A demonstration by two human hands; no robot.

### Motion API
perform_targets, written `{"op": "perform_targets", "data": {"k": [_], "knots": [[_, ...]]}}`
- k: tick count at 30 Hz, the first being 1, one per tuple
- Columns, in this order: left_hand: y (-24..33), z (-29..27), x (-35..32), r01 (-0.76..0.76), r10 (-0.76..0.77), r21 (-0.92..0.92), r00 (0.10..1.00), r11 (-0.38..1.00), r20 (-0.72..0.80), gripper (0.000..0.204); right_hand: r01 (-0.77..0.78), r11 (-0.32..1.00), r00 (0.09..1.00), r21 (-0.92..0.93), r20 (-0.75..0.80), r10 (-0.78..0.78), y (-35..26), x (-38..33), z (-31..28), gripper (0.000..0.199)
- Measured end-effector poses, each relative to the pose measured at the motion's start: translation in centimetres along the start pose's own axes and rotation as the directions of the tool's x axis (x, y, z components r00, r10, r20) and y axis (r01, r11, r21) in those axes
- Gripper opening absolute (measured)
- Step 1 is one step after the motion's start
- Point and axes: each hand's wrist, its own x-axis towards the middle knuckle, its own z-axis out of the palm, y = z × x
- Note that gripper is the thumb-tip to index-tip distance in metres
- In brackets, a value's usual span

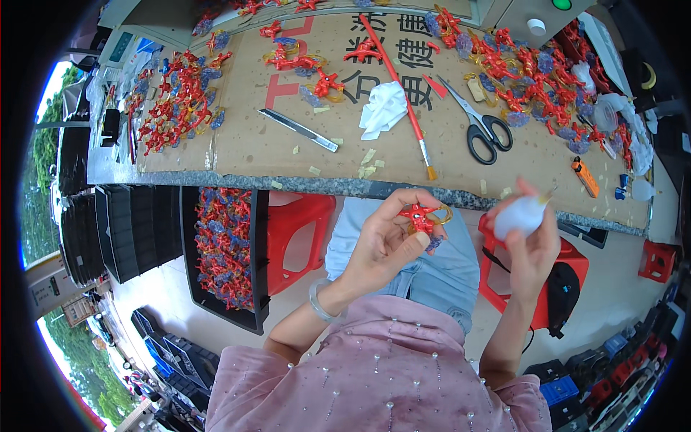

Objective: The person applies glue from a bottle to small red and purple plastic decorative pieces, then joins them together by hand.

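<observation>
My left hand (394, 243) pinches a small red plastic figure (419, 218) with a yellow translucent loop and a purple-blue part, held over my lap at the table's front edge. To its right, my right hand (529, 252) is wrapped round a small white squeeze bottle (520, 217) with a thin yellowish nozzle tip pointing up and right. That hand and the bottle are slightly smeared by motion. Bottle and figure are apart. On the cardboard-covered table (237, 155) ahead lie more such figures, with one heap (176, 104) at the left and another (533, 83) at the right.
Scissors (482, 126), a red-handled brush (403, 90), a crumpled white tissue (384, 109), a utility knife (299, 130) and an orange lighter or cutter (585, 177) lie on the cardboard. A black crate (260, 288) full of figures stands left of my lap, near red stools (299, 241).
</observation>
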Motion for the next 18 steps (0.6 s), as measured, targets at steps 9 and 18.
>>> {"op": "perform_targets", "data": {"k": [9, 18], "knots": [[-0.7, 0.0, 0.5, -0.130, 0.131, -0.018, 0.989, 0.991, 0.066, 0.042, -0.162, 0.980, 0.984, 0.113, -0.059, 0.169, 0.8, -4.3, 0.7, 0.046], [-0.2, 0.4, -0.1, -0.220, 0.215, 0.175, 0.975, 0.960, 0.051, 0.041, -0.031, 0.998, 0.967, -0.053, -0.253, 0.017, 0.2, -4.3, 2.2, 0.041]]}}
